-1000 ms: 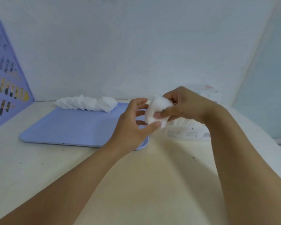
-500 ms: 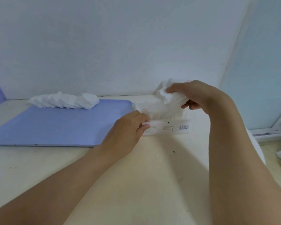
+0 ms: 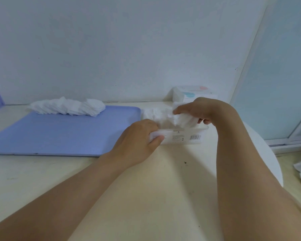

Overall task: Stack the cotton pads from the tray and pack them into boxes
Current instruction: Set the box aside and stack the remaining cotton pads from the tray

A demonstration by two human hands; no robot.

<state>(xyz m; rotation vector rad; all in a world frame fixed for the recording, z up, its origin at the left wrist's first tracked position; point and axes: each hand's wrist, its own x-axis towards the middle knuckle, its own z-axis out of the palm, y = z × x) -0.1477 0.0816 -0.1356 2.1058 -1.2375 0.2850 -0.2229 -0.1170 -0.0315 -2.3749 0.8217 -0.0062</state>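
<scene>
While my right hand [image 3: 200, 110] pinches a wad of white cotton pads [image 3: 184, 120] into the clear plastic box [image 3: 181, 136] beside the blue tray's [image 3: 59, 133] right edge, my left hand [image 3: 139, 136] grips the box's near-left corner, with more pads [image 3: 68, 106] along the tray's far edge.

Colours here are pretty washed out. The flat rectangular plastic tray [image 3: 63, 131], left of the left hand [image 3: 137, 141], is a soft periwinkle blue, plain, no pattern. The row of fluffy square cotton pads [image 3: 68, 106] along its far edge is pure white, same as the wad of pads [image 3: 184, 120] under the right hand [image 3: 203, 110]. The clear plastic box [image 3: 182, 136] between the hands has a white label with tiny grey print and a black barcode (too small to read). Beyond the right hand, a white carton [image 3: 193, 94] shows pastel blue and pink blobs. The table [image 3: 155, 188] is cream, with a few dark specks.
</scene>
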